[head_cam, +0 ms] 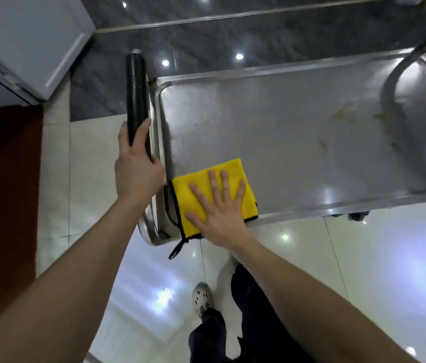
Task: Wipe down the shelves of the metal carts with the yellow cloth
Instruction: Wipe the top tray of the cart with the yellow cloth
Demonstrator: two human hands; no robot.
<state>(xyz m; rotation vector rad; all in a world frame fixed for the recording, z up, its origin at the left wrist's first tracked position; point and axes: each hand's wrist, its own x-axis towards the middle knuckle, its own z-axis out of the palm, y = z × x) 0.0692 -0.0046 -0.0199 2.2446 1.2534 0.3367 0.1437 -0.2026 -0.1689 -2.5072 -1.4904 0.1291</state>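
Observation:
A metal cart's top shelf (285, 121) fills the middle of the view, with yellowish smears toward its right side. The folded yellow cloth (232, 170), edged in black with a hanging loop, lies flat on the shelf's near left corner. My right hand (219, 208) presses on the cloth with fingers spread straight. My left hand (137, 166) grips the black foam-covered cart handle (136, 95) at its near end.
A grey cabinet (23, 43) stands at the upper left beside a dark red mat (2, 205). The cart's far right upright frame (400, 82) curves over the shelf. My legs and shoes (201, 299) stand on the glossy tiled floor below the cart.

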